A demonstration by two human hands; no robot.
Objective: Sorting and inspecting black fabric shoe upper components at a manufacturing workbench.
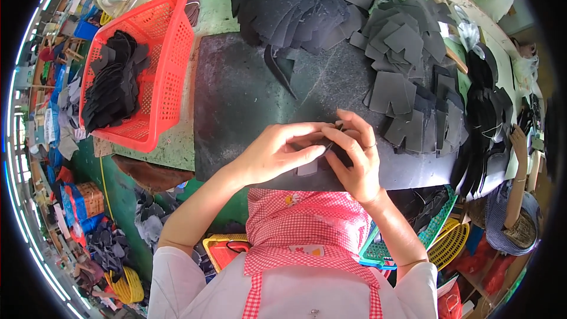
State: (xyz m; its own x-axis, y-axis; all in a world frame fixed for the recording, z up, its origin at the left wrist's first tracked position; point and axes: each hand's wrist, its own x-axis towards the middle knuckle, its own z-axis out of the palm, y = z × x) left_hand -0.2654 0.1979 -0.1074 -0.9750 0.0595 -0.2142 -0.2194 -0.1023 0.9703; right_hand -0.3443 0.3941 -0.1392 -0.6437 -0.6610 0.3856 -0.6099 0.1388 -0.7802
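Observation:
Both hands meet over the near edge of a dark work mat (236, 100). My left hand (280, 152) pinches a small dark cut piece (326, 143) between thumb and fingers. From the other side, the fingers of my right hand (357, 162) close on the same piece, largely covering it. A grey patch (307, 169) shows just below my left thumb; whether it belongs to that piece I cannot tell. Right of my hands lie stacks of notched grey pieces (392, 93). Beyond them sits a large heap of black pieces (295, 9), with a curved black strip (276, 71) below it.
At left, a red plastic basket (168, 71) holds black pieces. Bundled black strips (481, 118) hang over the table's right side. A teal crate (378, 251) and a yellow basket (446, 242) stand below the edge. Another person (512, 212) is at far right.

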